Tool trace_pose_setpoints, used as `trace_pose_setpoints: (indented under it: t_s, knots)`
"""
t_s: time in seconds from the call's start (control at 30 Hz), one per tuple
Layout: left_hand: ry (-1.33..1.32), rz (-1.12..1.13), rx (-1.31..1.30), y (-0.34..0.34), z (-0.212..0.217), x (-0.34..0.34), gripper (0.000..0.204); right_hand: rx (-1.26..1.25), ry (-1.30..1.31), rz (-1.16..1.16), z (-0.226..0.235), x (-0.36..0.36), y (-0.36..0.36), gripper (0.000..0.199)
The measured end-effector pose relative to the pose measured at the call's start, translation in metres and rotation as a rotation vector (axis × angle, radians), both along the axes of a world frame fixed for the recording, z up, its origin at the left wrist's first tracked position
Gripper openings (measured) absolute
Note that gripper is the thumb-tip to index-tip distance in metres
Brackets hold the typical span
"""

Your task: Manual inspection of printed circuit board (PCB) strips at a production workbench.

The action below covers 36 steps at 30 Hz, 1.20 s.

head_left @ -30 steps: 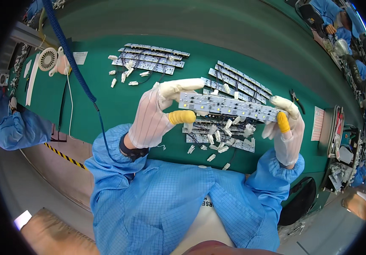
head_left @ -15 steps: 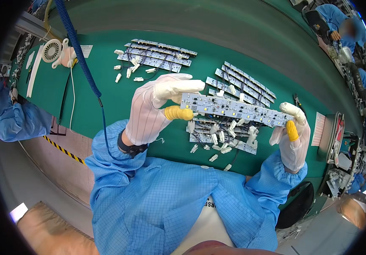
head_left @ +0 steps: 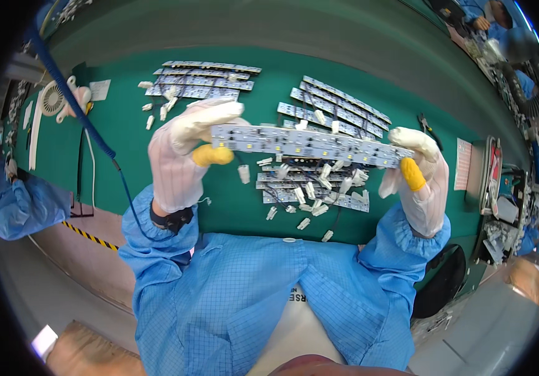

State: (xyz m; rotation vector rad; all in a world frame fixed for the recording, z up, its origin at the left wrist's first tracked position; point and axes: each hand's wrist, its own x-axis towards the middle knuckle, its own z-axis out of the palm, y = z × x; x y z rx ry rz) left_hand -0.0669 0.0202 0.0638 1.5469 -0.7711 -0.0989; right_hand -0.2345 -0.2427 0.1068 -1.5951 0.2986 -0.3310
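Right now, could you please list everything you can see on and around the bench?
Bench: one, green, across the view.
Held strip: one, white, raised between both hands.
Strip piles: three; far left, far right, under the held strip.
Connectors: many, white, loose around the piles.
Fan: one, white, left end.
Coiled cable: one, blue, left.
Co-worker's sleeve: blue, far left.
Left hand: white glove, yellow thumb cot, grips the strip's left end.
Right hand: same, grips the right end.

Strip [head_left: 307, 143] ends behind gloved fingers [head_left: 207, 119].
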Motion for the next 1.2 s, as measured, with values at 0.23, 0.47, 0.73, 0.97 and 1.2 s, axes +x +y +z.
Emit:
trace_pose_setpoints:
  t_s: [0.23,0.47,0.73,0.97,1.2]
  knots:
    - [-0.234,0.078,0.173,0.001,-0.002,0.010,0.030,0.013,0.077,0.058,0.009,0.003,0.000,0.046]
    - [0.077,0.026,-0.061,0.001,-0.010,0.009,0.041,0.014,0.040,0.134,0.016,0.004,0.003,0.038]
    - [0.100,0.106,0.266,-0.003,0.000,0.014,0.040,-0.058,0.059,0.170,0.010,0.000,-0.003,0.050]
    - [0.128,0.115,0.232,-0.001,-0.002,0.012,0.040,-0.032,0.048,0.194,0.015,0.002,-0.004,0.048]
    - [0.175,0.058,0.044,0.004,-0.002,0.007,0.054,-0.079,0.030,0.101,0.008,0.009,-0.001,0.044]
